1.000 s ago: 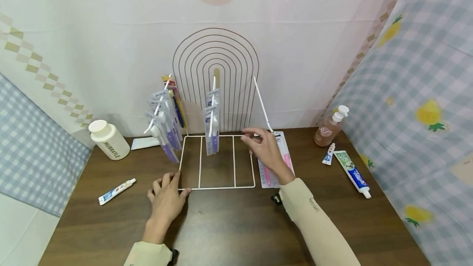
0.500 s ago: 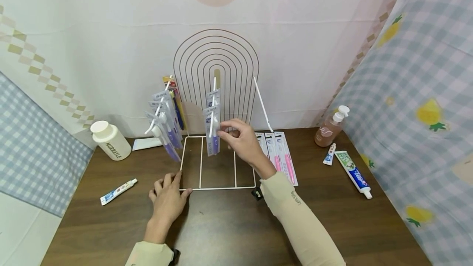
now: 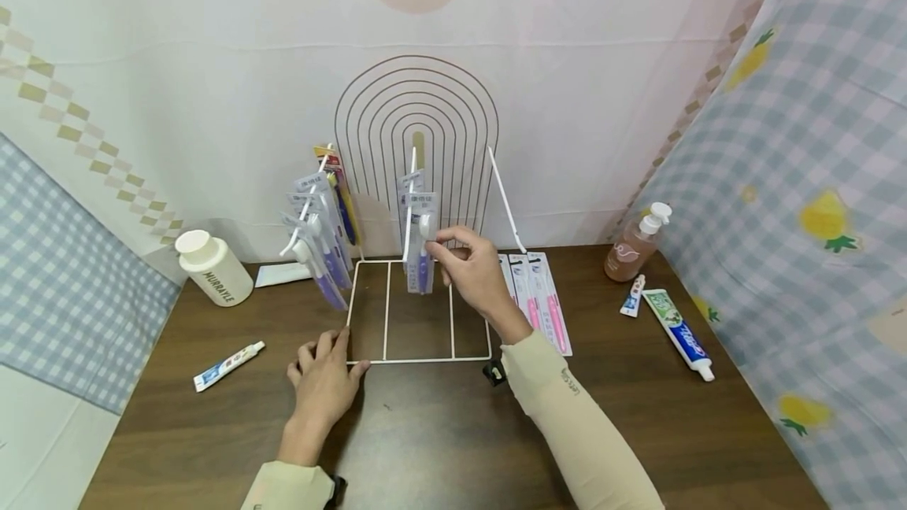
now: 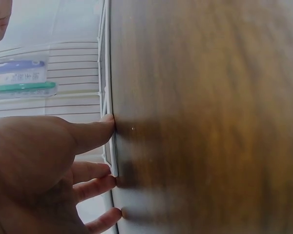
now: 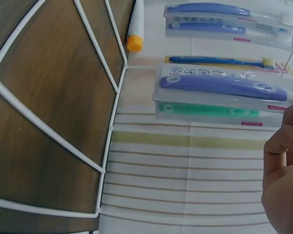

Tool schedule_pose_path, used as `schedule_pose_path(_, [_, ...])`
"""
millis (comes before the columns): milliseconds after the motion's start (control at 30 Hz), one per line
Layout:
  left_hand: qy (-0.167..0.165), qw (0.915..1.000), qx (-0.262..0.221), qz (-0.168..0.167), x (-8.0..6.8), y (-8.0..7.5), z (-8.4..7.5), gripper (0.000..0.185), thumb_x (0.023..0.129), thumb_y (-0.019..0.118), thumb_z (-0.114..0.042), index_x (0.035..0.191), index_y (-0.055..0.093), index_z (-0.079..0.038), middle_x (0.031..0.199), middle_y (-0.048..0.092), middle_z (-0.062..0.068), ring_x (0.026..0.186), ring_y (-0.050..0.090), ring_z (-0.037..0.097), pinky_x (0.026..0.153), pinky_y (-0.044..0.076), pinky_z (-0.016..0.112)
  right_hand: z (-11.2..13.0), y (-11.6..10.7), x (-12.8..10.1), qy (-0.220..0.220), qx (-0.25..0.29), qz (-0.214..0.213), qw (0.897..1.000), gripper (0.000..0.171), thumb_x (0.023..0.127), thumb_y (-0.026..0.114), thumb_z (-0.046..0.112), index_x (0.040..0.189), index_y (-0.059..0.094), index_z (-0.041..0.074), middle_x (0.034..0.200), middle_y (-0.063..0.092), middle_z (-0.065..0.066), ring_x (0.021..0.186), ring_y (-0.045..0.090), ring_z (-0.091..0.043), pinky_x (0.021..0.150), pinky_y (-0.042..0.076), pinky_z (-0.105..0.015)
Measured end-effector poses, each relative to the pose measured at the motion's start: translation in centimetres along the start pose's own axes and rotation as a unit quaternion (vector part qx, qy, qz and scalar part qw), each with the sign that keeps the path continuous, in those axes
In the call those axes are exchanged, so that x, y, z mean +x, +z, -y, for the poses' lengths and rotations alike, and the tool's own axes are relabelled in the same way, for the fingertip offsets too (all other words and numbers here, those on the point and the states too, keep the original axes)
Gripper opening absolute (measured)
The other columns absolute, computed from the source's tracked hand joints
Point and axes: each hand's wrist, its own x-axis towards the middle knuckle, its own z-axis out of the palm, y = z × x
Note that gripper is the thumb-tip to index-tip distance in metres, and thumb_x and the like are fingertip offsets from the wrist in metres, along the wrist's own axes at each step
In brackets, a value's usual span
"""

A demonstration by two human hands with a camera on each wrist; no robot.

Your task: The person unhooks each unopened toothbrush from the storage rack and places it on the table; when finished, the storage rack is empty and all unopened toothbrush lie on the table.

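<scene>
A white wire rack point(image 3: 453, 309) stands on the dark wooden table point(image 3: 439, 431), with its flat base toward me. Toothbrush packs hang from its upright pegs: several on the left peg point(image 3: 319, 238) and some on the middle peg. My right hand point(image 3: 435, 245) pinches the front purple toothbrush pack point(image 3: 423, 254) on the middle peg between thumb and forefinger. In the right wrist view that pack point(image 5: 219, 87) lies beside my fingers point(image 5: 285, 151). My left hand point(image 3: 322, 368) rests flat at the base's front left corner, fingertips point(image 4: 105, 124) pressed against the wire point(image 4: 107, 73).
Pink toothbrush packs point(image 3: 538, 297) lie right of the rack. Farther right are a pump bottle point(image 3: 634, 244), a small tube point(image 3: 631, 295) and a toothpaste tube point(image 3: 676, 333). On the left stand a white bottle point(image 3: 211, 267) and a small tube point(image 3: 228, 366).
My right hand moved left from the rack's right side to the middle peg, took hold of the front pack and raised it a little. My left hand stayed put.
</scene>
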Motion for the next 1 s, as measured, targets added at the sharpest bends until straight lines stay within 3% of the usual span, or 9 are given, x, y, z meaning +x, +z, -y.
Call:
schedule_pose_path(100, [0.002, 1.0000, 0.006, 0.000, 0.1, 0.0, 0.0, 0.074, 0.109, 0.076, -0.030, 0.169, 0.048, 0.004, 0.164, 0.051, 0.026, 0.147, 0.036, 0.063, 0.114, 0.024, 0.088, -0.2, -0.6, -0.2, 0.006, -0.003, -0.012, 1.000, 0.015, 0.107, 0.077, 0.003, 0.115, 0.077, -0.009, 0.074, 0.073, 0.007, 0.048, 0.055, -0.005, 0.049, 0.039, -0.020])
schedule_pose_path(200, [0.000, 1.0000, 0.008, 0.000, 0.1, -0.2, -0.2, 0.073, 0.109, 0.076, -0.029, 0.168, 0.049, 0.003, 0.164, 0.051, 0.025, 0.148, 0.037, 0.063, 0.114, 0.024, 0.089, -0.6, -1.1, -0.4, 0.005, -0.008, -0.015, 1.000, 0.014, 0.107, 0.076, 0.003, 0.113, 0.078, -0.010, 0.067, 0.073, -0.003, 0.047, 0.055, -0.006, 0.049, 0.039, -0.020])
schedule_pose_path(367, [0.000, 1.0000, 0.006, 0.001, 0.0, -0.2, -0.4, 0.073, 0.109, 0.076, -0.028, 0.168, 0.049, 0.004, 0.164, 0.051, 0.025, 0.148, 0.036, 0.062, 0.114, 0.024, 0.089, -1.6, -2.3, -0.8, 0.013, -0.010, -0.002, 1.000, 0.015, 0.108, 0.075, 0.003, 0.112, 0.076, -0.011, 0.079, 0.071, -0.021, 0.049, 0.056, -0.010, 0.049, 0.039, -0.020])
schedule_pose_path(533, [-0.004, 1.0000, 0.005, 0.007, 0.0, -0.2, -0.5, 0.073, 0.109, 0.076, -0.027, 0.169, 0.048, 0.004, 0.164, 0.050, 0.026, 0.148, 0.035, 0.062, 0.115, 0.023, 0.089, -2.7, -4.4, -1.3, 0.040, -0.055, 0.013, 0.998, 0.018, 0.110, 0.073, 0.009, 0.111, 0.077, -0.008, 0.085, 0.074, -0.019, 0.047, 0.059, -0.010, 0.046, 0.035, -0.020])
schedule_pose_path(667, [-0.017, 0.9994, 0.015, 0.028, -0.1, -0.6, -0.9, 0.072, 0.112, 0.073, -0.028, 0.171, 0.045, 0.003, 0.168, 0.048, 0.025, 0.152, 0.033, 0.062, 0.118, 0.022, 0.089, -3.7, -6.6, -1.7, 0.054, -0.089, 0.010, 0.994, 0.021, 0.110, 0.073, 0.009, 0.112, 0.077, -0.011, 0.085, 0.075, -0.022, 0.048, 0.060, -0.012, 0.047, 0.041, -0.021])
schedule_pose_path(767, [-0.014, 0.9994, 0.016, 0.025, 0.0, -0.6, -0.8, 0.073, 0.112, 0.073, -0.029, 0.171, 0.046, 0.003, 0.168, 0.048, 0.025, 0.152, 0.034, 0.062, 0.117, 0.023, 0.089, -4.5, -8.7, -2.2, 0.075, -0.096, -0.013, 0.993, 0.024, 0.110, 0.073, 0.008, 0.118, 0.077, -0.014, 0.090, 0.076, -0.025, 0.051, 0.059, -0.012, 0.048, 0.047, -0.020])
schedule_pose_path(1000, [0.007, 0.9999, 0.012, 0.001, 0.3, 0.2, 0.2, 0.073, 0.110, 0.075, -0.031, 0.168, 0.049, 0.003, 0.163, 0.050, 0.025, 0.146, 0.036, 0.063, 0.113, 0.025, 0.089, -6.0, -14.0, -3.3, 0.118, -0.110, -0.109, 0.981, 0.030, 0.109, 0.076, 0.013, 0.126, 0.079, -0.011, 0.082, 0.076, 0.004, 0.058, 0.059, -0.007, 0.053, 0.052, -0.021])
